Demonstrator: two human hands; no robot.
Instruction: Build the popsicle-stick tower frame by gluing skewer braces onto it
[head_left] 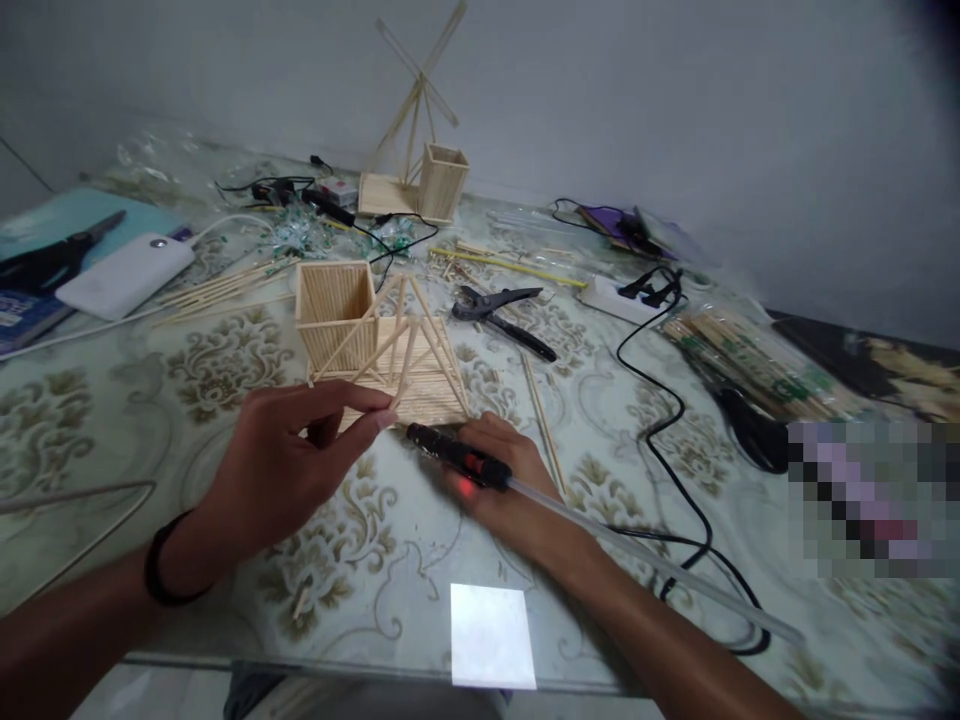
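A small model of wooden sticks lies on the table before me: a flat stick base (431,395), an open-topped stick box (337,335) on its left, and a frame of slanted sticks (409,340) meeting in points above the base. My left hand (300,450) is closed, thumb and forefinger pinching the lower end of a slanted stick at the base's front edge. In my right hand (510,480) is a slim black hot glue gun (457,455), its tip close to the left fingertips. A red light glows on it, and a long translucent glue stick (652,555) sticks out of its back.
Behind stands a stick windmill model (420,130). Pliers (506,315) lie right of my model, near a white power strip (626,298) and black cable (667,390). Bagged sticks (757,360) lie far right. Scissors (60,250) and a white power bank (127,275) are at left.
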